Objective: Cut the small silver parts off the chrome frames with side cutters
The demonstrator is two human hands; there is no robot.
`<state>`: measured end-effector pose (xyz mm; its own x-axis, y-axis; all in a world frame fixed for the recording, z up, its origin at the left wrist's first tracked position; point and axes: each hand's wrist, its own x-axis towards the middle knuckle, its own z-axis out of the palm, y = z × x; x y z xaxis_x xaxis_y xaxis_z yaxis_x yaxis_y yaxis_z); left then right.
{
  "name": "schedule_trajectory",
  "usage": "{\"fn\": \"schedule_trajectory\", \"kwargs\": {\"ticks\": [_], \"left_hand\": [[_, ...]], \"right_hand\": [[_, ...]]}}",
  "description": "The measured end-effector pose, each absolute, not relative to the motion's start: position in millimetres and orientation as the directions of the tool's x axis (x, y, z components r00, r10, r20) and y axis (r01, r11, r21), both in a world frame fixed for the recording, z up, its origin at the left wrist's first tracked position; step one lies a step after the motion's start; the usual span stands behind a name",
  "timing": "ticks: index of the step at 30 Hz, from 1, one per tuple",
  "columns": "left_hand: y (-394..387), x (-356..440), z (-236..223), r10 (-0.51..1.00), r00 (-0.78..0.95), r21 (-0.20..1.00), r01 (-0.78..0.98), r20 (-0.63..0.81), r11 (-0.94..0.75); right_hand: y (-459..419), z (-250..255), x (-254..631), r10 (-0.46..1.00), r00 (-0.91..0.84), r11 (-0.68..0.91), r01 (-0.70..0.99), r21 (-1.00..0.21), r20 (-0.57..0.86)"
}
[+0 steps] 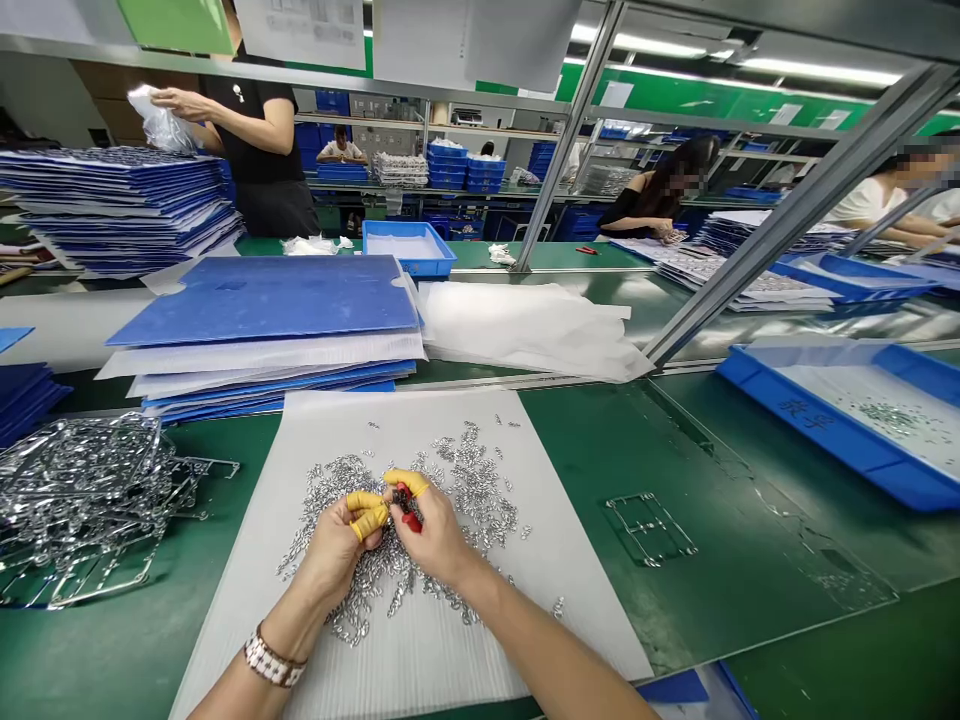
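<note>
Across the whole foreground stretches a green workbench [570, 440], its surface glossy; take the hands as the middle of the clock. At eleven o'clock, beyond the bench, stands another person [255, 130] in black, hands around a clear plastic bag [165, 128]. Nearer, also toward eleven, lies a stack of blue panels [285, 300] with white sheets between some of them. Under the hands a large white sheet [255, 550] is spread on the bench. Toward two o'clock sits a shallow blue tray [840, 435] with small pieces scattered on its pale lining. At one o'clock lies a white wrapping sheet [525, 320], and at nine a tangled pile of shiny metal frames [82, 490]. Around the hands, mainly from twelve to two and from six to ten, spreads a loose heap of small metal pieces [472, 470], all on the white sheet. The left hand [345, 540] and right hand [427, 530] meet over this heap. At three o'clock, a single metal frame [652, 530] lies on the bare green. Smaller still, red-handled pliers [409, 521] are grasped in the right hand's curled fingers. The left fingertips, in yellow finger covers [367, 522], bunch at the pliers' tip; whether they grip a piece, I cannot tell.
</note>
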<state>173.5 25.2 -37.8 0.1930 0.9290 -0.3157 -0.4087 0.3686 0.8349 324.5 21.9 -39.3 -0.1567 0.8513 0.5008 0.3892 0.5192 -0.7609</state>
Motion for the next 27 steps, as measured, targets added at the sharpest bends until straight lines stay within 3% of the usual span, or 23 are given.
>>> {"fn": "schedule_trajectory", "kwargs": {"ticks": [10,17,19,22,24,27], "left_hand": [[22.6,175.4,-33.9,0.931,0.192,0.844,-0.397,-0.309,0.362],[25.6,171.7,-34.1,0.964,0.108,0.925,-0.274,-0.243,0.263],[24.9,167.8,-33.0,0.974,0.123,0.966,-0.159,-0.188,0.206],[29.9,155.5,-30.8,0.985,0.171,0.978,0.203,0.016,-0.051],[41.0,144.2,-29.9,0.968,0.206,0.858,0.462,0.144,-0.226],[66.7,131.0,-31.1,0.949,0.237,0.626,0.714,0.207,-0.315]], "right_hand": [[20.9,-38.6,327.3,0.748,-0.272,0.653,0.464,-0.598,0.606],[19.2,-43.9,326.9,0.793,-0.2,0.587,0.503,-0.634,0.576],[20.7,-44.1,329.6,0.826,-0.147,0.538,0.495,-0.682,0.545],[25.3,-44.7,336.7,0.874,-0.049,0.44,0.502,-0.744,0.484],[28.8,-45.8,341.3,0.901,0.001,0.376,0.498,-0.781,0.434],[32.3,-47.5,344.8,0.926,0.031,0.315,0.483,-0.817,0.375]]}}
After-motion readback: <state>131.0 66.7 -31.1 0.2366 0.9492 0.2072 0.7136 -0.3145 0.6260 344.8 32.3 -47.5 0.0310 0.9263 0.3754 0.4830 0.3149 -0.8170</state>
